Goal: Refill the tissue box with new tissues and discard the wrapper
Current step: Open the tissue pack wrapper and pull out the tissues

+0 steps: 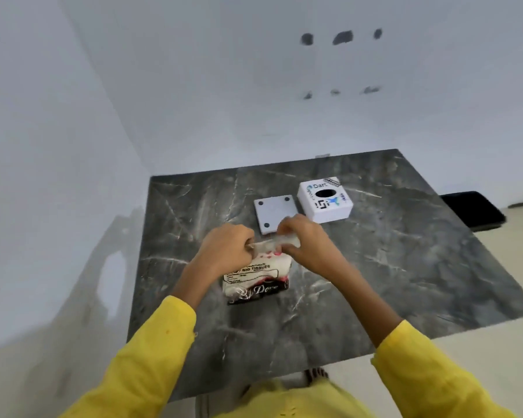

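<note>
Flanking tissue pack (255,277): base plate (274,213), box (325,199)

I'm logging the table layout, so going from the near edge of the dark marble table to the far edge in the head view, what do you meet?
Printed plastic pack of tissues, gripped at its top by the left hand and right hand → flat white square plate with four dark holes → white square tissue box with a round top opening.

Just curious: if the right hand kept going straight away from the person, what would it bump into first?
Probably the white plate, lying just beyond the right hand on the table. The box sits farther off to the right; depth is uncertain.
</note>
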